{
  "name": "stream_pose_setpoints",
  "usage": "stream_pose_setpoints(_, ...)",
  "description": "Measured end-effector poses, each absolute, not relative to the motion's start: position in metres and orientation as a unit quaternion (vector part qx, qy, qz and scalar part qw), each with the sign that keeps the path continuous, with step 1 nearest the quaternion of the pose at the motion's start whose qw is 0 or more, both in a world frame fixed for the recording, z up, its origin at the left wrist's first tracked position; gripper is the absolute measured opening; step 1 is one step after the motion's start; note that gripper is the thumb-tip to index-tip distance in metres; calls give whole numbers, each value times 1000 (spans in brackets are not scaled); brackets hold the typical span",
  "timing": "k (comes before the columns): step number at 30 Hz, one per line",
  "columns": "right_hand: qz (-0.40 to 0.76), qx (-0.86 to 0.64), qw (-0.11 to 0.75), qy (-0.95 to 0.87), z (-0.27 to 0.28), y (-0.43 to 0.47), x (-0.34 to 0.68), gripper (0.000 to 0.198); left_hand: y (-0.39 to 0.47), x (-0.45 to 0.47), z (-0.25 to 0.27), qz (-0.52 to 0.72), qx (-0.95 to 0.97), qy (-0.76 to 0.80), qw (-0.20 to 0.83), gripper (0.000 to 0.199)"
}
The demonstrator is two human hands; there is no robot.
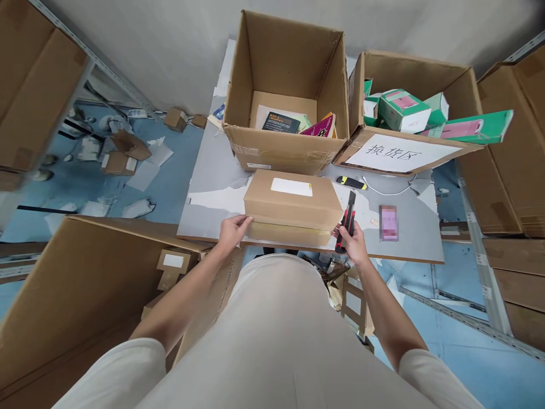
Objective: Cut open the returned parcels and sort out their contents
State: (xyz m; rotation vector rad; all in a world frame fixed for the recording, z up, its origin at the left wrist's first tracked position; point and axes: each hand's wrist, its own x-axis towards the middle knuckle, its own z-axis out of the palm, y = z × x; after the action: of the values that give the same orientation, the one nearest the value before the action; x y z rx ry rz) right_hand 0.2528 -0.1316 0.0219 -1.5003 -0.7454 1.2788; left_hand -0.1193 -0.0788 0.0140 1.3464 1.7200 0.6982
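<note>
A closed cardboard box with a white label on top lies at the table's front edge, tape along its near side. My left hand pinches the box's near left corner between thumb and fingers. In my right hand is a black and red box cutter, pointing away from me beside the box's right end. Some fingers of that hand are hidden behind the cutter and seem close to the box's corner. A second cutter, yellow and black, rests on the table behind the box.
Behind stand an open carton with books and another carton holding green and pink boxes. A pixelated pink item and a white cable lie on the grey table. A large open carton stands at the left; shelving flanks both sides.
</note>
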Motion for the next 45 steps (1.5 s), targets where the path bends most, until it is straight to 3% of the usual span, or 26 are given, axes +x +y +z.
stream_pose_setpoints(7, 531, -625, 473, -321, 47, -93, 263, 50, -46, -106, 38, 270, 551, 716, 333, 45)
stream_pose_setpoints(12, 507, -619, 481, -358, 39, -65, 261, 45, -33, -101, 34, 283, 576, 683, 350, 50)
stream_pose_setpoints(18, 430, -660, 428, -442, 42, -59, 266, 45, -43, -96, 24, 312, 580, 666, 349, 65)
stream_pose_setpoints(21, 301, -693, 357, -550, 62, -59, 260, 41, -50, -92, 21, 343, 586, 678, 280, 68)
stream_pose_setpoints(23, 244, -683, 282, -628, 79, -54, 248, 38, -55, -89, 21, 345, 631, 661, 215, 59)
stream_pose_setpoints(28, 261, -523, 121, -802, 107, -27, 194, 45, -66, -78, 17, 252, 797, 518, 183, 46)
stream_pose_setpoints(35, 200, -399, -83, -891, 109, 13, 138, 49, -58, -73, 4, 259, 819, 495, 134, 44)
stream_pose_setpoints(45, 130, -386, -183, -894, 115, 30, 119, 54, -55, -75, 0, 265, 822, 489, 119, 44)
